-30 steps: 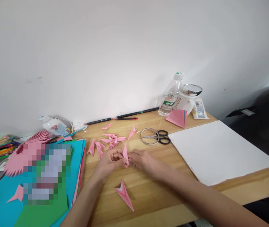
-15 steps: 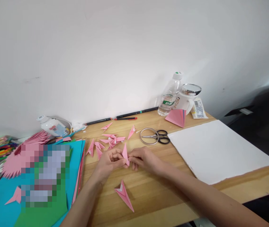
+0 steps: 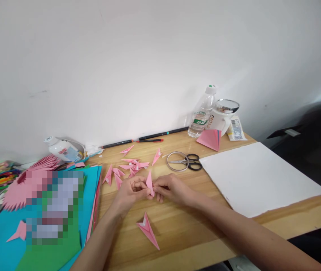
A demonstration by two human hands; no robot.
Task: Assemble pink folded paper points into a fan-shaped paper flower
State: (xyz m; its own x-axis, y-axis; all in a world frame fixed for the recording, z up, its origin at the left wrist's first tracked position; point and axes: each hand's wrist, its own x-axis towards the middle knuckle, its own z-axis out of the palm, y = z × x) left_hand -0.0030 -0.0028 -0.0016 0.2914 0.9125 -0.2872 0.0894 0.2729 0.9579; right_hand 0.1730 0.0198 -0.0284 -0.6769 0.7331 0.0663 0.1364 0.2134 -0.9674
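My left hand and my right hand meet over the wooden table, both pinching one small folded pink paper piece that stands point-up between their fingertips. A finished pink folded piece lies flat on the table just in front of my hands. Several more pink folded pieces are scattered behind my hands toward the wall.
Scissors lie behind my right hand, with a large white sheet at the right. A water bottle, a white mug and a pink paper cone stand by the wall. Coloured paper sheets cover the left.
My hands stay together on the pink piece with only slight finger movement. The view has drifted a little.
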